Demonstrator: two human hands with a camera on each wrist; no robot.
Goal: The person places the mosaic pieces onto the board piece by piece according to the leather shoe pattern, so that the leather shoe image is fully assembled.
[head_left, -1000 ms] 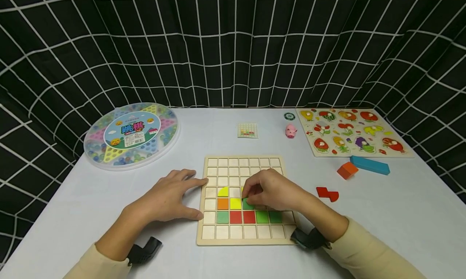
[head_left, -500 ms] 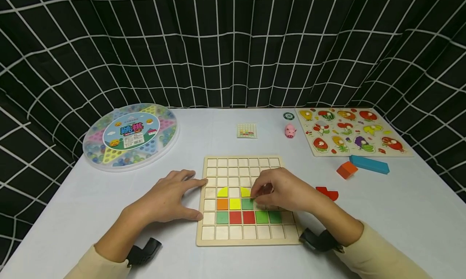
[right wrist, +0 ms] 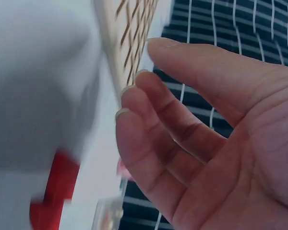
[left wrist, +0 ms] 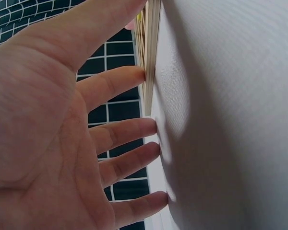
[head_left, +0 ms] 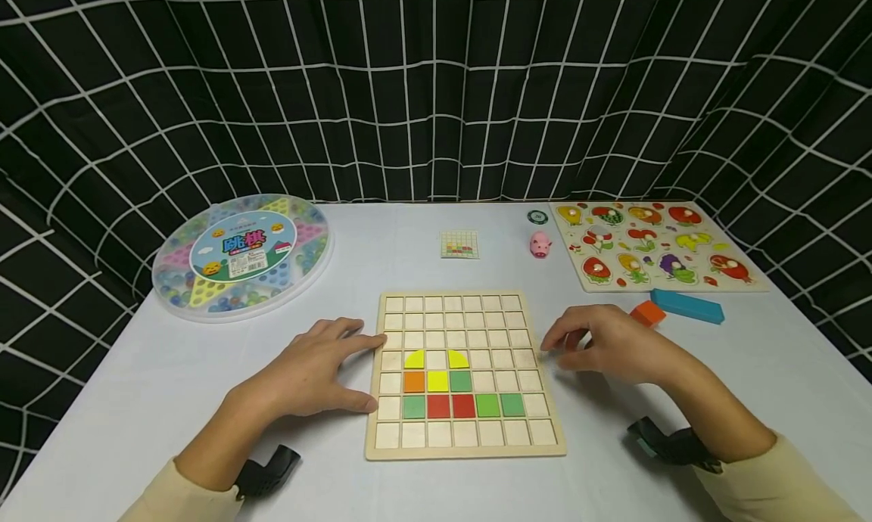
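A wooden grid board (head_left: 466, 453) lies flat in the middle of the head view. Its cells bear yellow quarter-round pieces (head_left: 458, 360), an orange square (head_left: 414, 382), a yellow square (head_left: 437, 381), red squares (head_left: 463, 406) and green squares (head_left: 460, 381). My left hand (head_left: 306, 371) touches the board's left edge with thumb and index finger, fingers spread. Just right of the board hovers my right hand (head_left: 613, 348), loosely curled with nothing in it. Red pieces (right wrist: 55, 187) show on the table in the right wrist view; this hand hides them in the head view.
A small pattern card (head_left: 459, 244) lies behind the board. Nearby are a pink pig figure (head_left: 540, 244) and a round chip (head_left: 537, 216). A fruit puzzle board (head_left: 654, 246), blue block (head_left: 686, 306) and orange block (head_left: 648, 314) sit right; a round marble-game box (head_left: 241, 253) sits left.
My right hand has left the green square in its cell and moved right, off the board. The left hand stays at the board's edge.
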